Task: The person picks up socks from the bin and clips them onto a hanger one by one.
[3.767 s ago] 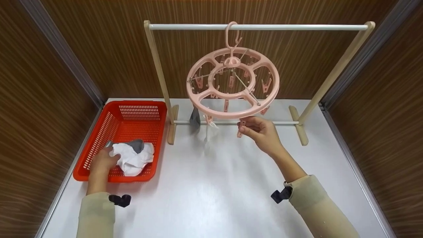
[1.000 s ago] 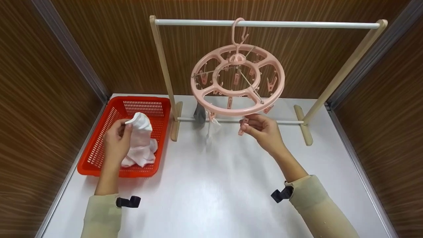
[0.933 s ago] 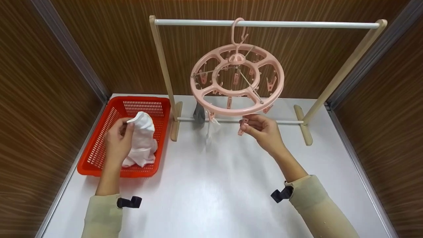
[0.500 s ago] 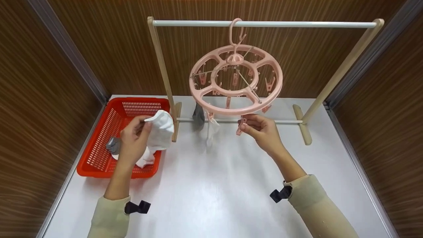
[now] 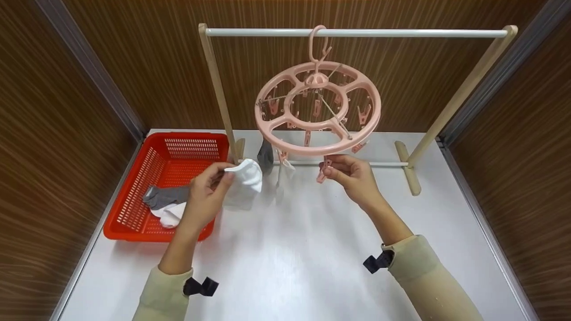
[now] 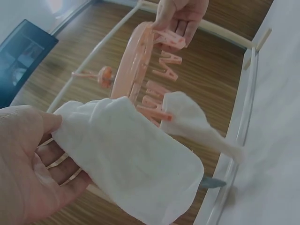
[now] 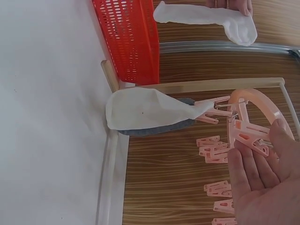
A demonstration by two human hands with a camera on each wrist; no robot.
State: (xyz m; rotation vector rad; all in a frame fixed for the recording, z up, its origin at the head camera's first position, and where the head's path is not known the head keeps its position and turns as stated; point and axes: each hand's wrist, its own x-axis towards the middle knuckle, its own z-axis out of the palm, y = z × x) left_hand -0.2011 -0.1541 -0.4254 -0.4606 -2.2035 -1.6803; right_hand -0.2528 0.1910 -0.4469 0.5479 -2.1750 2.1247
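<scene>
My left hand [image 5: 206, 192] pinches the white sock [image 5: 246, 177] by 1 edge, my right hand [image 5: 355, 179] pinches a pink clip [image 7: 248, 130], and I judge slack fingertips could drop the sock.

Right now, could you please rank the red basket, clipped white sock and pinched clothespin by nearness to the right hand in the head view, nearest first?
1. Pinched clothespin, in the right hand
2. Clipped white sock, hanging leftward
3. Red basket, farthest left
</scene>
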